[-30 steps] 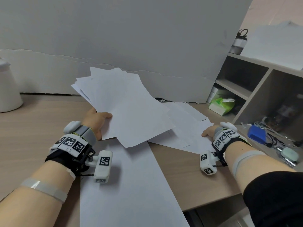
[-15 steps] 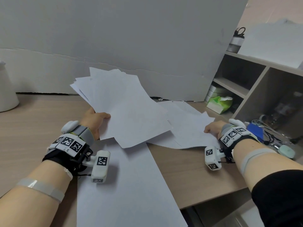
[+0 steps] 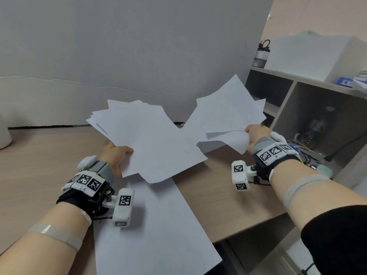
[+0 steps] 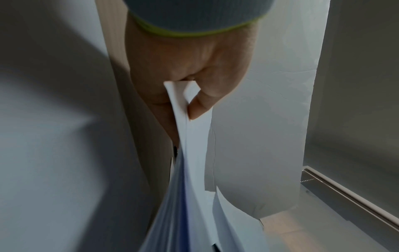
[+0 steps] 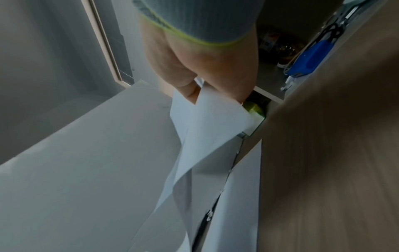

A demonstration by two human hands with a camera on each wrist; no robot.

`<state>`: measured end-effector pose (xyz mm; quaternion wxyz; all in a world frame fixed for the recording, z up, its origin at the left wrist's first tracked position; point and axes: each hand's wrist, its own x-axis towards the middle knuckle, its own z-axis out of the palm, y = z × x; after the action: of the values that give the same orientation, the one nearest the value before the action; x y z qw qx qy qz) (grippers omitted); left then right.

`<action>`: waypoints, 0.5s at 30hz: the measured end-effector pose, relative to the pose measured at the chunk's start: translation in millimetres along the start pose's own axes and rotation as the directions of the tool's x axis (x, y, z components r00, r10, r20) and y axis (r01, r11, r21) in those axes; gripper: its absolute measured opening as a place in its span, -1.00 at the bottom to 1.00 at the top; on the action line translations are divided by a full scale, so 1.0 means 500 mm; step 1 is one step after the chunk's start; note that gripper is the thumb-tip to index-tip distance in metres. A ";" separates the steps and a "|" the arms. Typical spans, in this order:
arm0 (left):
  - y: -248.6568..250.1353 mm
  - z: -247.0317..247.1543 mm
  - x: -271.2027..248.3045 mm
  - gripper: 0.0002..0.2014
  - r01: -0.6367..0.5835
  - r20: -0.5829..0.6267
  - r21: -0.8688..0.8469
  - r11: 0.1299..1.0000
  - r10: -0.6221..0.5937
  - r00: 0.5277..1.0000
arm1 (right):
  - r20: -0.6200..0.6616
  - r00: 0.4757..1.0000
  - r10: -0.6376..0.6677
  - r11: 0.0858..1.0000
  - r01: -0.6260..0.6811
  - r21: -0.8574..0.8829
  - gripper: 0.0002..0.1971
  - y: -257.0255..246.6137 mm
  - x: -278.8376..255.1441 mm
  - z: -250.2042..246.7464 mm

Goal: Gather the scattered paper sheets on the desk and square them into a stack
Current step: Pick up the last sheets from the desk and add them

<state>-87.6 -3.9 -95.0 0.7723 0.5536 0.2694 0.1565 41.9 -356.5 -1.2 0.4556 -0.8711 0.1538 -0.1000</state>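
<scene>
My left hand (image 3: 117, 155) pinches a fanned bundle of white sheets (image 3: 143, 139) by its near edge, held above the desk (image 3: 218, 205); the left wrist view shows thumb and fingers (image 4: 200, 104) clamped on the bundle's edge (image 4: 183, 136). My right hand (image 3: 256, 133) grips a smaller bunch of sheets (image 3: 228, 114) lifted off the desk at the right, its near corner curled; the right wrist view shows that bunch (image 5: 207, 122) pinched in the fingers. One long sheet (image 3: 151, 231) lies flat on the desk, running toward me under my left wrist.
A grey board (image 3: 139, 46) stands behind the desk. A shelf unit (image 3: 297, 100) at the right holds a bottle (image 3: 262, 54), a white box (image 3: 317, 54) and cables (image 3: 309, 153). A white container (image 3: 4, 133) sits at the far left. The desk's front edge is near right.
My right hand has closed on the sheets at the right and lifted them off the desk. The left hand still holds its bundle in about the same place.
</scene>
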 end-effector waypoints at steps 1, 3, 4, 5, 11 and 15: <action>-0.004 0.001 0.003 -0.66 0.003 0.000 0.016 1.000 -0.003 1.000 | -0.013 0.999 -0.033 0.999 0.034 0.027 -0.57 -0.007 -0.008 -0.002; -0.014 -0.002 0.019 -0.65 0.006 -0.018 0.053 0.999 -0.005 1.000 | -0.051 0.999 0.001 0.990 0.006 0.139 -0.65 -0.021 -0.017 0.006; -0.017 -0.003 0.023 -0.64 0.013 -0.017 0.058 0.998 -0.012 1.000 | -0.029 1.000 -0.007 0.990 0.011 0.144 -0.67 -0.030 -0.024 0.013; -0.016 -0.005 0.024 -0.64 0.019 -0.023 0.055 0.998 -0.018 1.000 | 0.010 1.000 0.007 0.960 -0.009 0.279 -0.65 -0.035 -0.022 0.017; -0.016 -0.004 0.023 -0.64 0.055 0.007 0.093 0.994 -0.056 0.998 | 0.134 0.991 -0.014 0.893 -0.048 0.447 -0.50 -0.077 -0.053 0.067; -0.024 -0.006 0.029 -0.64 0.073 0.019 0.098 0.993 -0.075 0.997 | 0.159 0.987 -0.007 0.983 -0.023 0.184 -0.50 -0.074 -0.090 0.120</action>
<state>-78.3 2.1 -110.6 0.7528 0.5819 0.2882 0.1081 25.5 -274.8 -6.2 0.5460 -0.8294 0.1104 -0.0421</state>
